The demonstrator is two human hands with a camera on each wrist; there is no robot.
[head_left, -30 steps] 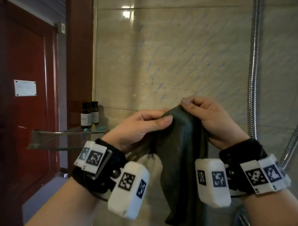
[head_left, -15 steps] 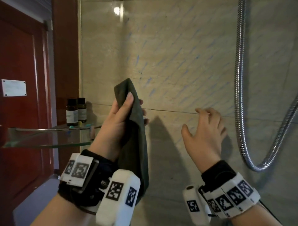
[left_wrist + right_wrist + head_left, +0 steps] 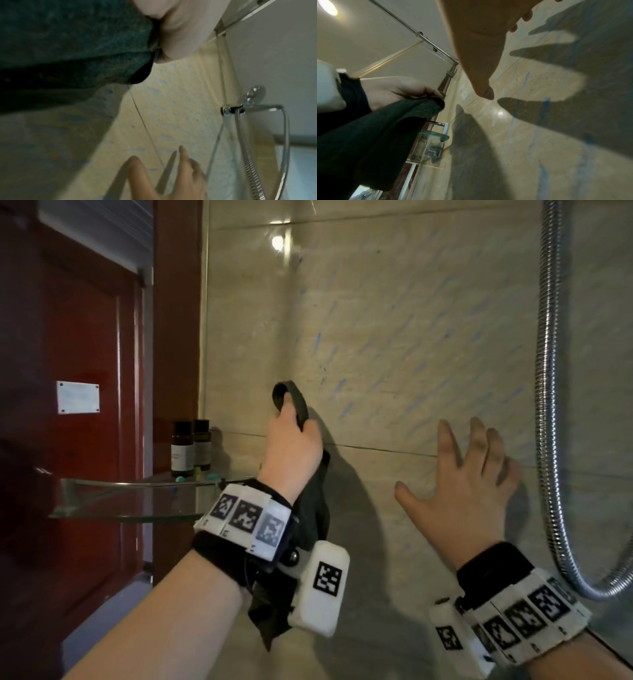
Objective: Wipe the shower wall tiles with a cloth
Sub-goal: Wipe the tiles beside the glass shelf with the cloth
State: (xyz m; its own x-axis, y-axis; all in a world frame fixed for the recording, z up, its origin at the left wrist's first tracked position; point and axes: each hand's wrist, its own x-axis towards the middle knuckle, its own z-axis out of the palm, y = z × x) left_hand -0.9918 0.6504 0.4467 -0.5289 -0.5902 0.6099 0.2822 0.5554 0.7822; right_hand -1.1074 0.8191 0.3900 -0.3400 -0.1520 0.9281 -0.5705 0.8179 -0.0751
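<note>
The beige shower wall tiles (image 3: 411, 337) carry blue streaks across the upper tile. My left hand (image 3: 291, 446) grips a dark green cloth (image 3: 313, 508) close against the wall near the grout line; its top loops above my fingers and the rest hangs past my wrist. The cloth (image 3: 68, 40) fills the left wrist view, and it also shows in the right wrist view as a dark fold (image 3: 376, 132). My right hand (image 3: 469, 484) is spread with straight fingers near the wall, right of the cloth, holding nothing. Its thumb (image 3: 481, 75) points at the streaked tiles (image 3: 539, 135).
A chrome shower hose (image 3: 548, 405) hangs at the right and curves below my right wrist. A glass corner shelf (image 3: 130, 501) at the left bears two small dark bottles (image 3: 190, 448). A red wooden door (image 3: 75, 440) stands further left.
A second ago both hands held the cloth. The right hand let go and spread near the wall. The left hand has turned its back to me and brought the cloth closer to the tiles.
</note>
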